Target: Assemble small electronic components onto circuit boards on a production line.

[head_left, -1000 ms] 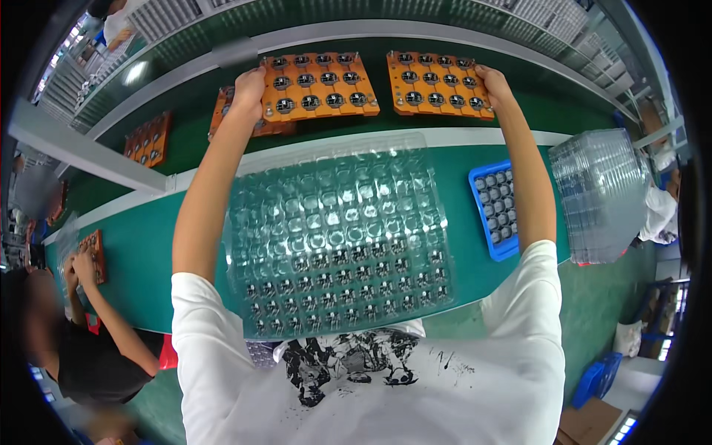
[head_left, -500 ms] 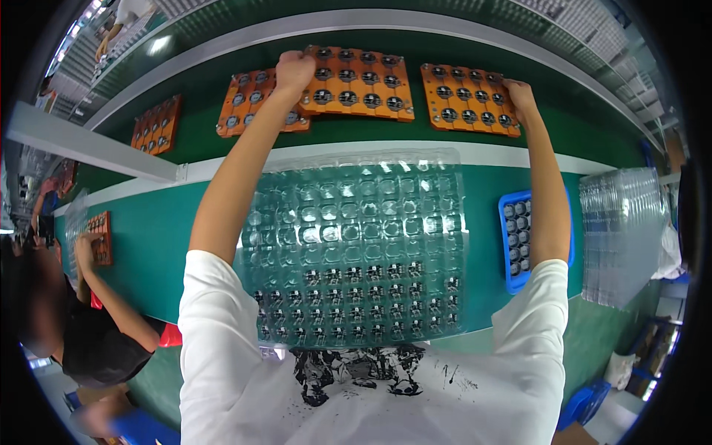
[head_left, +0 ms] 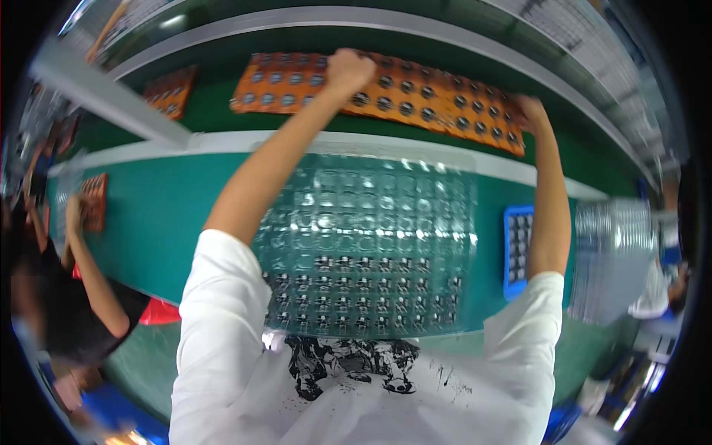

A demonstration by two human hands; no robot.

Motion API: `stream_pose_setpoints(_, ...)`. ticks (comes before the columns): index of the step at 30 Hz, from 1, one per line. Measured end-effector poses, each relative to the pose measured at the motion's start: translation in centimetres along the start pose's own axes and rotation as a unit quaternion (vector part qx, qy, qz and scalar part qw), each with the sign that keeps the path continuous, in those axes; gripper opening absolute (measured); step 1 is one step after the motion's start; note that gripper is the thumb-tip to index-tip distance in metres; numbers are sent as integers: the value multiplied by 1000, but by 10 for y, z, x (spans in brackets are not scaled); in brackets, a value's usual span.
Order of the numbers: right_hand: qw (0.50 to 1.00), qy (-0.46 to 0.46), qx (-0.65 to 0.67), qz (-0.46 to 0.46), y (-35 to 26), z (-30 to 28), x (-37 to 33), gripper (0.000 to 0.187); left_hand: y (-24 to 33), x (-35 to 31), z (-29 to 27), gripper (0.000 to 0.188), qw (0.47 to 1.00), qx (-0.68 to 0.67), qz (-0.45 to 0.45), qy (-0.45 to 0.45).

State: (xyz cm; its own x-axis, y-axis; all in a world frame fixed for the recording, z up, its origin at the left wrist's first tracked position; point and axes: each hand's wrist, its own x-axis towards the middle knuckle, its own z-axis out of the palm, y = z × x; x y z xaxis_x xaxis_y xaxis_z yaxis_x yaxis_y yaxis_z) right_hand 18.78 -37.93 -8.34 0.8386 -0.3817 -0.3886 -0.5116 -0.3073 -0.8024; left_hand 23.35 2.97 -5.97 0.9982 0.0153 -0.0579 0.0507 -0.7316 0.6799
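Note:
Three orange fixture plates with rows of round dark-and-silver parts stand side by side on the green far strip. My left hand [head_left: 351, 72] is closed on the left end of the middle orange plate [head_left: 406, 89]. At the far right end of the right orange plate [head_left: 475, 111], my right hand [head_left: 529, 113] grips the edge; its fingers are somewhat blurred. The left orange plate [head_left: 286, 81] lies just left of my left hand. Nearer me is a clear plastic blister tray [head_left: 386, 196], its near rows holding small metal parts [head_left: 363, 284].
A blue tray [head_left: 508, 259] with round parts sits partly under my right forearm. Stacked clear trays [head_left: 612, 259] stand farther right. At left are a grey post [head_left: 111, 93], another orange plate [head_left: 170, 93] and a co-worker's arm [head_left: 96, 274] beside an orange plate [head_left: 94, 202].
My left hand has moved right with the middle plate, closing the gap to the right plate. The left plate now shows more fully. My view has shifted slightly.

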Motion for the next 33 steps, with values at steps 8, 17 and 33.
stream_pose_setpoints(8,853,280,-364,-247,-11,-67,29,30,68,-62,-32,22,973,-53,221,50)
stream_pose_setpoints(17,918,-334,213,-29,-173,237,-194,47,-133,-152,-362,23,788,-241,267,499)
stream_pose_setpoints(33,978,-181,66,81,-211,351,-164,73,-406,59,-357,59,942,42,-105,317)
